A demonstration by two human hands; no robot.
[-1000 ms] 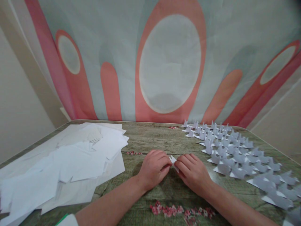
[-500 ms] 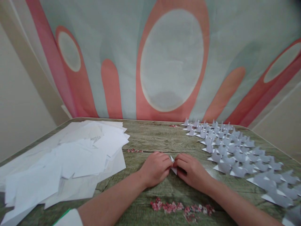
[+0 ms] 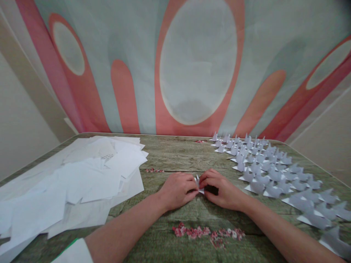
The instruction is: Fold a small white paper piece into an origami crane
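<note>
Between my two hands, in the middle of the table, is a small folded piece of white paper (image 3: 201, 190), mostly covered by fingers. My left hand (image 3: 178, 190) pinches it from the left, thumb and fingertips closed on its edge. From the right, my right hand (image 3: 219, 188) grips the same paper, its thumb and forefinger bent into a ring. A pointed tip of the paper sticks up between the fingertips. How the rest is folded cannot be made out.
Loose white sheets (image 3: 90, 179) lie in an overlapping pile on the left. Rows of folded paper birds (image 3: 274, 173) stand along the right. The wood-look tabletop (image 3: 175, 153) carries printed pink blossoms (image 3: 192, 231). A patterned cloth backdrop (image 3: 145, 91) hangs behind the table.
The view has tipped slightly, so the scene sits a little higher on the right. My right fingers have shifted over the folded paper, and its tip now points more upright.
</note>
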